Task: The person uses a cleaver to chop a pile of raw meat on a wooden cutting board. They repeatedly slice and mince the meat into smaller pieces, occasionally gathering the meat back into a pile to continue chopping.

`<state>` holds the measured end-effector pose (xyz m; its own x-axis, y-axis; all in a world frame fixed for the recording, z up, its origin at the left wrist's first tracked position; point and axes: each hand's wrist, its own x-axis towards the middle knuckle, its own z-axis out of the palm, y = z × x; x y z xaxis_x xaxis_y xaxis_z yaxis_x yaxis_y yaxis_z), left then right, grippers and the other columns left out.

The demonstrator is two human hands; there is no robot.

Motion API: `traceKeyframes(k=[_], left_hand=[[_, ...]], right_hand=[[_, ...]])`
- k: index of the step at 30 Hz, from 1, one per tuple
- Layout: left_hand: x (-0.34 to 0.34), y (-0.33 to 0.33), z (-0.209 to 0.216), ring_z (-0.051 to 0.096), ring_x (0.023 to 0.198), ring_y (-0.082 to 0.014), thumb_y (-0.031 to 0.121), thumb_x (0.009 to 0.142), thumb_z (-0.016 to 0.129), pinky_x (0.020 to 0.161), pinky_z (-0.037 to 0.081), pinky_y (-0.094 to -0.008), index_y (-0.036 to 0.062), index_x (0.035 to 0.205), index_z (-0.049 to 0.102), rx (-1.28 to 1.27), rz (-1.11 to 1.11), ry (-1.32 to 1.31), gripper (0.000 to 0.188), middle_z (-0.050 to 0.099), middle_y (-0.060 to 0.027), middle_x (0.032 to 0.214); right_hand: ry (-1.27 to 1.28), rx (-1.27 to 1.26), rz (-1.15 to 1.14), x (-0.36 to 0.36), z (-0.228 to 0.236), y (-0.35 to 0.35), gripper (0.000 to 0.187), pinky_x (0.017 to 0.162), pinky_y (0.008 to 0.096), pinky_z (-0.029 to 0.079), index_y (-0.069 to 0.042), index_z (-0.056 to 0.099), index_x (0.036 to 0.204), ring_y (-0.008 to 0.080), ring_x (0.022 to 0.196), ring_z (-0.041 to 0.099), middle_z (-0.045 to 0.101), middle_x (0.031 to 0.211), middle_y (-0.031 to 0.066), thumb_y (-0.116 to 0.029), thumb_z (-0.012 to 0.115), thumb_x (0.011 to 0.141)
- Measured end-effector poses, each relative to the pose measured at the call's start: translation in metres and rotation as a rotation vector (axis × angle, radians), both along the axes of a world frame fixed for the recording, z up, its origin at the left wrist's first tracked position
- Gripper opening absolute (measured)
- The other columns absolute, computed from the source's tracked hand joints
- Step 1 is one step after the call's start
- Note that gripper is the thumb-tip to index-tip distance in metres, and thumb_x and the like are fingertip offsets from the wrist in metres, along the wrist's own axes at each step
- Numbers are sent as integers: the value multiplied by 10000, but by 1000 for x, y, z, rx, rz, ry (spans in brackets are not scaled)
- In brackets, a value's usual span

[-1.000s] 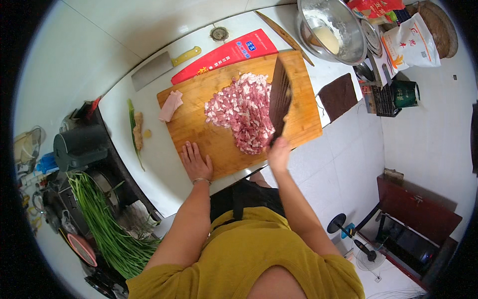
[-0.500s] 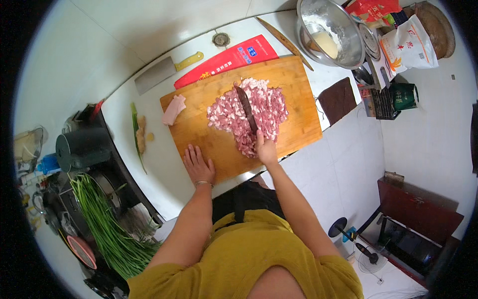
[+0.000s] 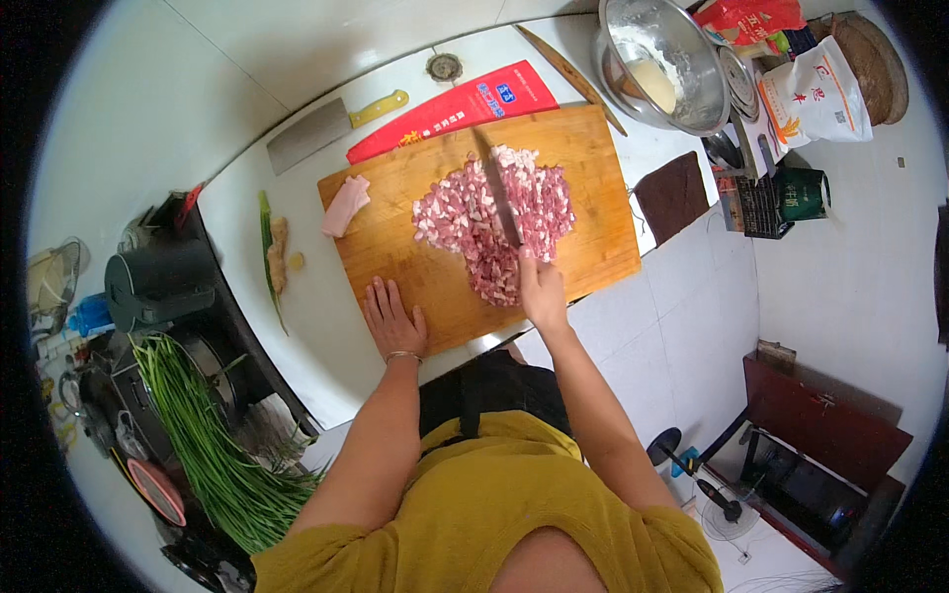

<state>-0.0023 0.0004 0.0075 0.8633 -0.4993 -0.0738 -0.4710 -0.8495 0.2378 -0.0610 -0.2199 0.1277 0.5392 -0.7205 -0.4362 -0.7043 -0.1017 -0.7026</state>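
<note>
A wooden cutting board (image 3: 593,198) lies on the white counter with a heap of chopped pink meat (image 3: 494,222) in its middle. My right hand (image 3: 542,289) grips the handle of a dark cleaver (image 3: 497,188) whose blade stands edge-down in the heap. Flat on the board's near left corner rests my left hand (image 3: 392,318), fingers spread, holding nothing. A pale slab of uncut meat (image 3: 345,206) lies at the board's left end.
A second cleaver with a yellow handle (image 3: 326,124) and a red packet (image 3: 450,109) lie behind the board. A steel bowl (image 3: 664,61) and bags stand at the back right. Ginger and a scallion (image 3: 273,252) lie left of the board; long green chives (image 3: 203,445) lie lower left.
The cleaver has come down from a raised position at the right of the heap and now stands in its middle. The left hand has stayed on the board.
</note>
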Motion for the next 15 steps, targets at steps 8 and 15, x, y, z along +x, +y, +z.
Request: traceKeyframes(k=[8, 15], left_hand=[[4, 0, -9, 162, 1318, -307, 279, 794, 511, 1074, 157, -449, 51, 1349, 250, -16, -6, -37, 654, 180, -121, 1436], [2, 1, -1, 157, 1319, -306, 285, 801, 503, 1080, 140, -442, 42, 1343, 260, 8, -11, -11, 642, 169, -127, 1437]], right_hand=[[239, 17, 38, 1, -43, 7, 586, 758, 489, 406, 45, 631, 829, 450, 866, 552, 573, 801, 315, -487, 388, 874], [-235, -101, -8, -16, -39, 24, 515, 617, 412, 433, 40, 597, 701, 328, 636, 580, 576, 614, 199, -398, 409, 899]])
